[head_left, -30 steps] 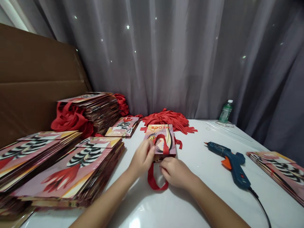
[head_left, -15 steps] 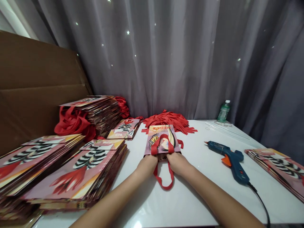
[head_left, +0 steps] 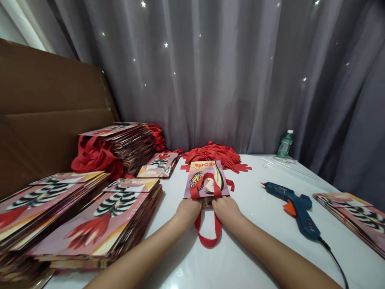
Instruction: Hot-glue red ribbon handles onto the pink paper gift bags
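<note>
A small printed paper bag (head_left: 192,192) lies in the middle of the table, its mouth toward me. Butterfly art and red MECCA lettering, upside down to me, cover its upper face. One red ribbon handle (head_left: 217,188) rests on that face; a second red ribbon loop (head_left: 209,243) hangs from the mouth onto the table. My left hand (head_left: 189,209) grips the left side of the mouth, fingers mostly hidden at the opening. At the right side, my right hand (head_left: 226,206) is curled closed on the edge, its fingertips out of sight inside.
Behind the bag lies a heap of red ribbons (head_left: 210,153). Stacks of flat printed bags (head_left: 99,212) fill the left, beside a cardboard box (head_left: 51,116). A blue glue gun (head_left: 293,204) with its cord, more flat bags (head_left: 351,208) and a green bottle (head_left: 284,145) are at right.
The whole view has shifted slightly. Both hands stay at the bag's mouth, with little visible movement, and the ribbon loop still lies toward me.
</note>
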Demonstrator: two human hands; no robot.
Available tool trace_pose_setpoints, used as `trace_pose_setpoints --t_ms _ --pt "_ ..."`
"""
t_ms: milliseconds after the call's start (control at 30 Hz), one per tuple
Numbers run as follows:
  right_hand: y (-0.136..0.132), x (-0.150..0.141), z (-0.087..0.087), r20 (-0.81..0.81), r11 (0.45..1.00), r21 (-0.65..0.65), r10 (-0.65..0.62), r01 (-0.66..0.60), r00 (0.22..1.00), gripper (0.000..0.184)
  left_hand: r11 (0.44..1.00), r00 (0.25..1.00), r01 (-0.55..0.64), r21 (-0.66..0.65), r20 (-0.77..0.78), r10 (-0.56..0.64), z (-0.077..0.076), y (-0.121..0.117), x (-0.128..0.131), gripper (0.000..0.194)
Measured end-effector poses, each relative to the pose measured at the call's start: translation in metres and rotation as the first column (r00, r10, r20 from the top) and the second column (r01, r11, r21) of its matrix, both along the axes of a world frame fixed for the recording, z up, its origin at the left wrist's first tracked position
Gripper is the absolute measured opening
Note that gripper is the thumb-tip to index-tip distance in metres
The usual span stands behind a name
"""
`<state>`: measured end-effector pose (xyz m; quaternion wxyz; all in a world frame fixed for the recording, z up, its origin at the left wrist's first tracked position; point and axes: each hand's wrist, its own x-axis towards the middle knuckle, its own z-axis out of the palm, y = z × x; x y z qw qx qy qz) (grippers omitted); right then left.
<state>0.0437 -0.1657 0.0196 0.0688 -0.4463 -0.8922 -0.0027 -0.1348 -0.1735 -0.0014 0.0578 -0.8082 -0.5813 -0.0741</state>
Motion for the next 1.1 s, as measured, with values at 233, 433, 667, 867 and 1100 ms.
trace_pose_setpoints --t_ms 233,433,667,867,1100 --pt "0.011 0.026 -0.002 -0.026 0.995 0.088 0.050 -0.048 0.998 0.022 0.978 0.979 0.203 0.045 0.000 -0.203 0.020 0.005 0.005 0.023" --pt "0.014 0.055 -0.006 -0.099 0.980 0.103 0.182 -0.171 0.978 0.027 0.903 0.906 0.413 0.115 0.050 -0.421 0.026 -0.002 0.007 0.021" --pt "0.011 0.069 -0.007 -0.258 0.964 -0.011 0.254 -0.265 0.932 0.025 0.846 0.844 0.496 0.195 0.122 -0.523 0.018 -0.016 0.004 0.022" --pt "0.009 0.069 -0.004 -0.241 0.967 -0.050 0.232 -0.251 0.942 0.024 0.759 0.879 0.255 0.599 0.184 -0.441 0.018 -0.019 -0.001 0.031" --pt "0.001 0.075 -0.004 -0.306 0.959 0.012 0.272 -0.281 0.913 0.030 0.985 0.953 0.150 0.090 0.253 -0.169 0.021 -0.018 0.005 0.077"
